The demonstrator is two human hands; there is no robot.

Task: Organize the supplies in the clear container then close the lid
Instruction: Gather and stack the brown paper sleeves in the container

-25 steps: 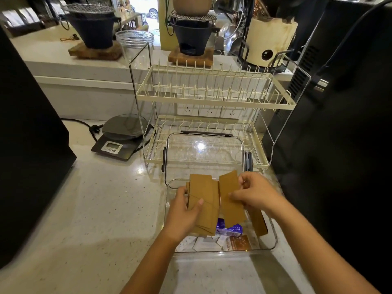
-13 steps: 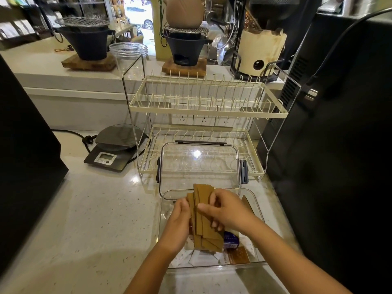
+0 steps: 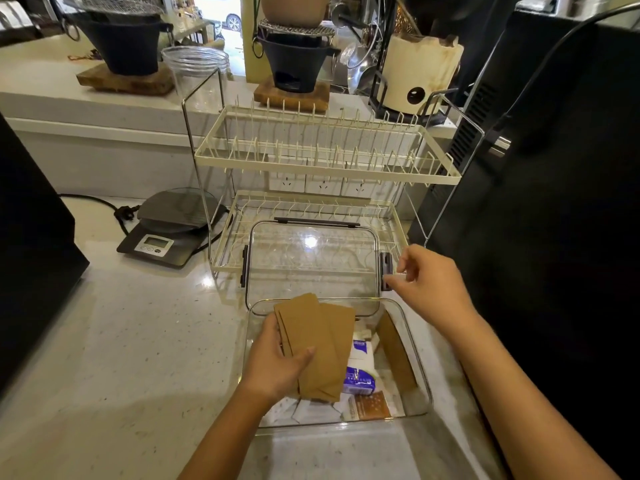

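A clear container [image 3: 420, 372] stands on the counter in front of me. My left hand [image 3: 277, 362] grips a stack of brown paper sleeves [image 3: 318, 344] over the container's left half. One more brown sleeve [image 3: 394, 351] leans against the right wall. A blue-and-white packet [image 3: 360, 372], an orange-brown packet [image 3: 369, 405] and white sachets lie on the bottom. The clear lid [image 3: 311, 261] leans against the dish rack behind the container. My right hand [image 3: 429, 282] is beside the lid's right grey latch [image 3: 386, 268], fingers loosely curled, holding nothing.
A cream two-tier dish rack [image 3: 325, 164] stands behind the lid. A digital scale [image 3: 166, 237] sits to the left with its cable. A black appliance [image 3: 540, 202] rises at the right, another dark block [image 3: 31, 251] at the left.
My right hand let go of the brown sleeves and moved up and right to the lid's latch. The left hand kept the stack and lowered it slightly.
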